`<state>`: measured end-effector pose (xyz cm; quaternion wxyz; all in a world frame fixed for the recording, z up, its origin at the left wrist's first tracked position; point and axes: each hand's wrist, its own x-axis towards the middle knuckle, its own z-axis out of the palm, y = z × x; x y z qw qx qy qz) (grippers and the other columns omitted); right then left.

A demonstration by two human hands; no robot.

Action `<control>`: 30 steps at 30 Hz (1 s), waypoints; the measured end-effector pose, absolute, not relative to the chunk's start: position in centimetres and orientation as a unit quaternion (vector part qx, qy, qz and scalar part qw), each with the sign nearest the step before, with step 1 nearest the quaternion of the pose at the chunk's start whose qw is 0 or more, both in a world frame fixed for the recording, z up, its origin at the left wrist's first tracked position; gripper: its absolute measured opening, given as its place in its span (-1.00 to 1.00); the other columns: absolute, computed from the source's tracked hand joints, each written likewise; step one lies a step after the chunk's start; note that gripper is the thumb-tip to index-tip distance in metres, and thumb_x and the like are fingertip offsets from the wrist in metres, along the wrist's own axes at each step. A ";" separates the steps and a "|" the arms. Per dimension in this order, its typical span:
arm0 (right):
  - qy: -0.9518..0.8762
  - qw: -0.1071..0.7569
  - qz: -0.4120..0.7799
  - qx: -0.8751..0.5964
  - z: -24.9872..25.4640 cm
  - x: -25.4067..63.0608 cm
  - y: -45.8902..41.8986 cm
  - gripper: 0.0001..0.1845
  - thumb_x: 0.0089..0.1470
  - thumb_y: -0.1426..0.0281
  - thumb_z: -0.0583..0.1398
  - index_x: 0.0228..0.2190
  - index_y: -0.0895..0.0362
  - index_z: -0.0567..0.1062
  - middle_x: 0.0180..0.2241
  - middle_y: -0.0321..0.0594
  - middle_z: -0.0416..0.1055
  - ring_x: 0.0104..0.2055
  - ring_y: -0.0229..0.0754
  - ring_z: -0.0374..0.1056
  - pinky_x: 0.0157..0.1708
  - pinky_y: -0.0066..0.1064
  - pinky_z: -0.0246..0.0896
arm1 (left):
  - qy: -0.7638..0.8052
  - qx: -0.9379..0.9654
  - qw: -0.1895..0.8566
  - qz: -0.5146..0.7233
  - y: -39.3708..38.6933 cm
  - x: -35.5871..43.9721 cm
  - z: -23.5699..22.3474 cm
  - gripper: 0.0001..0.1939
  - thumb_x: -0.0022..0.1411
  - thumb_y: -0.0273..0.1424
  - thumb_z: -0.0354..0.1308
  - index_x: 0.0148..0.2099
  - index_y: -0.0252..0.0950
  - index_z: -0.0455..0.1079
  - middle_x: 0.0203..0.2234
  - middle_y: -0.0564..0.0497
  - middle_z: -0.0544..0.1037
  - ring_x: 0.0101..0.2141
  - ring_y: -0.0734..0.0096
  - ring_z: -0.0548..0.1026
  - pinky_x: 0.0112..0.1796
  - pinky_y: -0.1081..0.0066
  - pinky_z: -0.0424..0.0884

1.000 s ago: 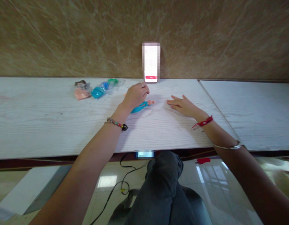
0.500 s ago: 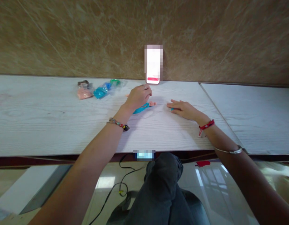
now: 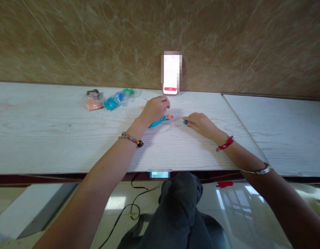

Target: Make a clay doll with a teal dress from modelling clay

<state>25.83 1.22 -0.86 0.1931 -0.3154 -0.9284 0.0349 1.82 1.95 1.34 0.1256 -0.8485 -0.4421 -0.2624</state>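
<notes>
Lit phone (image 3: 171, 74) propped against marbled wall (image 3: 97, 41); black cable (image 3: 132, 214) looped on tiled floor (image 3: 235, 218); red scrap (image 3: 224, 184), possibly cloth.

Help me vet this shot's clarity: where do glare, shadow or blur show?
Head view: upright rectangular phone screen overexposed white, mostly pixelated; glossy pale floor tiles mirror bright patches. Head view again: soft shadow beside the bare left hand on the white wood-grain tabletop; small blue-and-peach piece lacks fine detail.
</notes>
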 end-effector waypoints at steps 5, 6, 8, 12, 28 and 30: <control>-0.953 0.185 0.067 -0.230 -0.7 26.2 0.9 -0.68 0.15 0.39 0.10 -0.08 0.13 0.50 -0.04 -0.14 0.47 0.11 -0.06 0.28 0.07 -0.18 0.21 | -0.437 -0.855 0.121 -0.252 1.8 1.9 1.4 -0.71 0.17 -0.57 -0.12 -0.33 -0.36 0.45 -0.34 -0.08 0.50 -0.33 0.35 0.43 -0.29 0.36 0.34; -0.952 0.178 0.068 -0.239 -0.6 26.2 0.8 -0.66 0.16 0.39 0.09 -0.05 0.13 0.48 0.00 -0.13 0.44 0.16 -0.04 0.23 0.08 -0.16 0.19 | -0.437 -0.855 0.120 -0.250 1.8 2.0 1.4 -0.71 0.17 -0.57 -0.12 -0.33 -0.36 0.45 -0.34 -0.08 0.50 -0.33 0.35 0.43 -0.29 0.36 0.34; -0.947 0.162 0.068 -0.269 -0.3 26.3 0.5 -0.61 0.17 0.38 0.07 0.03 0.14 0.42 0.07 -0.11 0.37 0.20 -0.01 0.16 0.09 -0.13 0.18 | -0.440 -0.854 0.121 -0.250 1.8 1.9 1.4 -0.71 0.16 -0.57 -0.11 -0.33 -0.36 0.45 -0.34 -0.09 0.50 -0.32 0.34 0.44 -0.30 0.36 0.34; -0.954 0.116 0.092 -0.261 0.1 26.4 0.1 -0.58 0.19 0.35 0.03 0.06 0.11 0.37 0.10 -0.14 0.33 0.25 -0.03 0.07 0.12 -0.12 0.12 | -0.441 -0.852 0.122 -0.253 1.8 1.9 1.4 -0.72 0.15 -0.58 -0.11 -0.34 -0.36 0.45 -0.34 -0.09 0.50 -0.33 0.34 0.44 -0.31 0.36 0.34; -0.950 0.083 0.128 -0.274 0.1 26.7 0.2 -0.56 0.21 0.26 0.02 0.09 0.05 0.34 0.16 -0.18 0.26 0.28 0.02 -0.03 0.16 0.04 -0.02 | -0.449 -0.848 0.119 -0.254 1.8 1.8 1.4 -0.72 0.16 -0.57 -0.10 -0.33 -0.36 0.46 -0.33 -0.09 0.51 -0.34 0.35 0.44 -0.31 0.36 0.34; -0.943 0.096 0.113 -0.297 0.0 26.6 0.1 -0.58 0.21 0.30 0.03 0.08 0.05 0.35 0.17 -0.15 0.24 0.28 0.04 -0.01 0.14 0.08 -0.02 | -0.446 -0.851 0.117 -0.250 1.8 1.8 1.5 -0.72 0.16 -0.57 -0.10 -0.33 -0.36 0.46 -0.33 -0.09 0.51 -0.34 0.35 0.43 -0.31 0.36 0.34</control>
